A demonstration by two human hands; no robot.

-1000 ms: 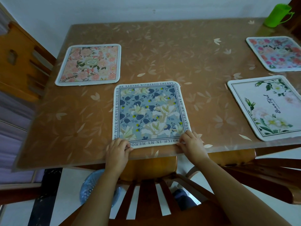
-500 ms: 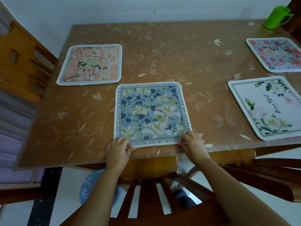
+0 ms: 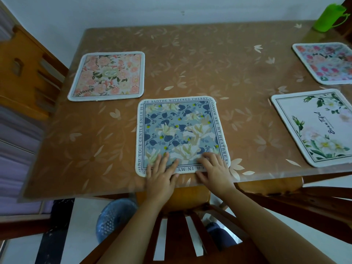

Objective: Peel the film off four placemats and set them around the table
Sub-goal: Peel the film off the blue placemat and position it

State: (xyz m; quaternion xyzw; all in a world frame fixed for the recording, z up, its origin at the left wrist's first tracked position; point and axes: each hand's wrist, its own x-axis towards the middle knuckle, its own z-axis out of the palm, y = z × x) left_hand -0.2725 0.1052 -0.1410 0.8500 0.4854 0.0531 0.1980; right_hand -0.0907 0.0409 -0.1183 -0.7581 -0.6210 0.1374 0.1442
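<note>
A peach floral square placemat (image 3: 106, 76) lies at the left of the brown leaf-patterned table (image 3: 219, 63). A blue-grey floral square placemat (image 3: 181, 128) sits at the near edge, where the left hand (image 3: 162, 174) and right hand (image 3: 215, 170) rest flat on it, fingers straight. Rightward lie a white leafy placemat (image 3: 312, 126) and, beyond it, a pink-flowered placemat (image 3: 325, 61).

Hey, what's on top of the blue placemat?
The left hand and right hand lie flat on the near edge of the blue placemat, hiding part of its border.
</note>
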